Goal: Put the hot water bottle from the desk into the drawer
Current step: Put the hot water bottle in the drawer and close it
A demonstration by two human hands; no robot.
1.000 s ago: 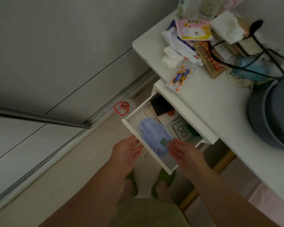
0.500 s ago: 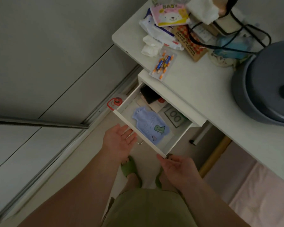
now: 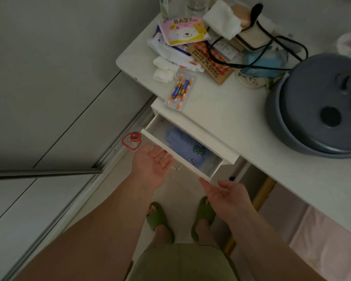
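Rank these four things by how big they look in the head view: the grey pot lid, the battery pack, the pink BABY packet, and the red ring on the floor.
1. grey pot lid, clearly the largest
2. pink BABY packet
3. battery pack and red ring: they look about alike, and the ring lies lower, on the floor, so I leave them unranked.

My white desk (image 3: pixel 227 118) carries a battery pack (image 3: pixel 180 90), crumpled tissues (image 3: pixel 163 71), a "BABY" packet (image 3: pixel 184 31) and a grey pot (image 3: pixel 320 116). My open drawer (image 3: pixel 176 154) beneath holds the hot water bottle (image 3: pixel 187 147).
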